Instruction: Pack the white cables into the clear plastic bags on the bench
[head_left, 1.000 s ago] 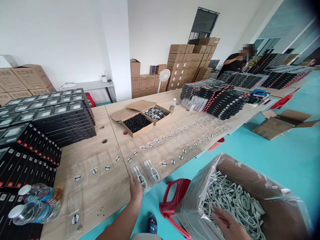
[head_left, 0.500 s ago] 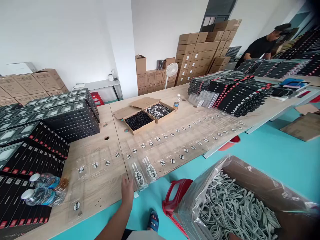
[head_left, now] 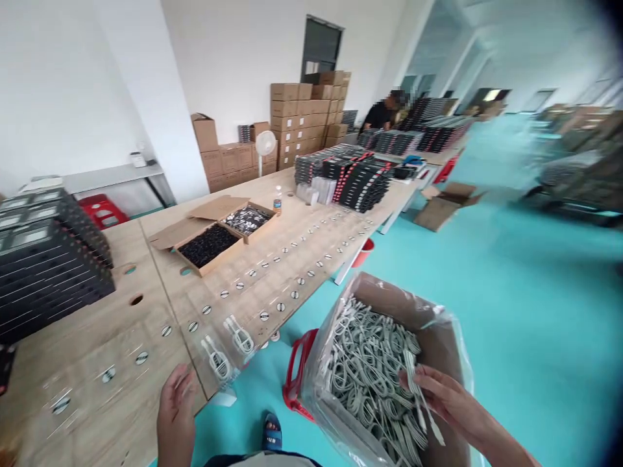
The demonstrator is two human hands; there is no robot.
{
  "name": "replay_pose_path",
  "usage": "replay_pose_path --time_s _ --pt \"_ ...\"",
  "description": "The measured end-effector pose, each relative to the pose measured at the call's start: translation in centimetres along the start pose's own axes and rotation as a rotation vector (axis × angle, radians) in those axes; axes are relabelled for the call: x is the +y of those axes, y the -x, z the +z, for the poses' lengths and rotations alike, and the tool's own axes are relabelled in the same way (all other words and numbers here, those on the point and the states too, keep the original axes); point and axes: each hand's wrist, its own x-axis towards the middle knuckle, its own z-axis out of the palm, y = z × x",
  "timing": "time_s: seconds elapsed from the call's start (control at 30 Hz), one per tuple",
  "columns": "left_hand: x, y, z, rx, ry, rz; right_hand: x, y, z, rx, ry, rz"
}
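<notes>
Cable (head_left: 431,425) is hanging pinched in the fingers of the right hand (head_left: 442,395) over the plastic-lined box (head_left: 438,337), while the left hand (head_left: 175,405) is lying on the desk (head_left: 73,344) edge, fingers apart, beside bags (head_left: 219,357) with unreadable round labels (head_left: 167,331).

The counter (head_left: 97,389) fills the lower left of the frame. On it, stacked flat boxes (head_left: 48,266) lie far left, two open cartons (head_left: 214,243) in the middle, and rows of pouches (head_left: 253,305) before them. Right of the counter, at lower centre, a box (head_left: 440,344) with cables (head_left: 370,370) in it sits on a stool (head_left: 293,371)
</notes>
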Motion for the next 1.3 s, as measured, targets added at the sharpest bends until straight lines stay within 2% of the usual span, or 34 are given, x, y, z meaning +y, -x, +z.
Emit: replay_pose_path --time_s 0.03,0.1,0.13,0.2,0.27,0.33,0.37,0.43,0.47,0.53,0.6,0.67,0.7,0.77,0.8,0.87,0.93,1.0,1.13,1.3 --pt "0.9 0.5 1.1 -0.131 -0.007 -0.027 -1.3 0.7 -0.1 -0.099 -0.224 0.052" --pt "2.7 1.8 3.8 -0.387 -0.026 -0.066 -4.0 2.0 0.7 -0.140 -0.528 0.068" --pt "3.7 2.7 5.2 -0.546 -0.026 -0.072 -5.2 2.6 1.5 -0.133 -0.587 0.028" --pt "5.4 4.6 8.2 -0.875 -0.030 -0.199 -7.5 3.8 3.9 -0.128 -0.527 -0.135" --pt "7.0 6.3 10.9 -1.170 0.003 -0.461 -9.5 4.9 6.9 -0.107 -0.285 -0.392" --pt "8.5 7.4 12.9 -1.307 0.077 -0.655 -11.3 6.0 9.9 -0.099 0.014 -0.703" --pt "9.1 7.7 13.5 -1.330 0.126 -0.699 -12.0 6.5 11.2 -0.117 0.138 -0.854" --pt "10.1 7.7 14.0 -1.257 0.222 -0.654 -13.1 7.4 13.2 -0.184 0.298 -1.076" --pt "10.5 7.6 13.8 -1.189 0.258 -0.588 -13.5 7.7 13.9 -0.209 0.333 -1.133" --pt "11.0 7.0 12.8 -1.032 0.291 -0.422 -13.8 8.3 14.7 -0.200 0.322 -1.148" --pt "11.2 6.4 11.3 -0.902 0.258 -0.255 -13.9 8.5 15.3 -0.110 0.224 -1.053" --pt "11.4 5.8 9.7 -0.818 0.152 -0.096 -14.2 8.6 16.2 -0.051 0.079 -0.856" --pt "11.4 5.5 8.8 -0.789 0.078 -0.020 -14.5 8.6 16.9 -0.069 0.008 -0.742" --pt "11.6 5.1 7.2 -0.749 -0.080 0.123 -15.5 8.9 18.8 -0.200 -0.131 -0.576" --pt "11.8 4.9 6.3 -0.729 -0.152 0.195 -16.2 9.1 19.9 -0.291 -0.198 -0.548" --pt "12.2 4.6 4.5 -0.678 -0.254 0.330 -17.7 9.8 22.3 -0.451 -0.309 -0.554" --pt "12.8 4.2 2.5 -0.634 -0.290 0.405 -19.0 10.5 24.8 -0.548 -0.365 -0.552" --pt "13.4 3.7 0.3 -0.614 -0.256 0.368 -20.0 11.1 27.0 -0.583 -0.383 -0.511" --pt "13.9 2.3 -3.9 -0.660 0.026 0.120 -21.1 11.8 30.7 -0.568 -0.400 -0.464" --pt "12.4 0.4 -7.8 -0.915 0.446 -0.292 -22.5 13.0 33.5 -0.513 -0.415 -0.402"
